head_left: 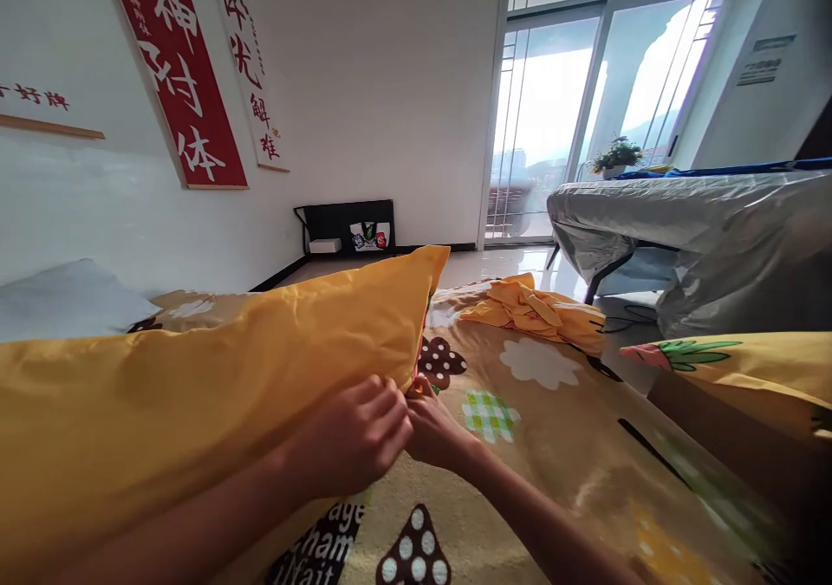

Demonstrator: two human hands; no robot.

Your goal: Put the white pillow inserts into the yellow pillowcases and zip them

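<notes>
A brown patterned blanket (552,433) spreads beneath a long yellow pillow (260,334), which stretches across its left side; a bunched yellow cloth (533,312) lies farther off to the right. At the pillow's near right corner, the left hand (367,433) and right hand (434,425) meet, both sets of fingers curled closed on its edge.

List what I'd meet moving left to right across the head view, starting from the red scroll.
Red scroll, narrow white scroll, left hand, right hand, bunched yellow cloth, printed yellow fabric at the right edge.
</notes>
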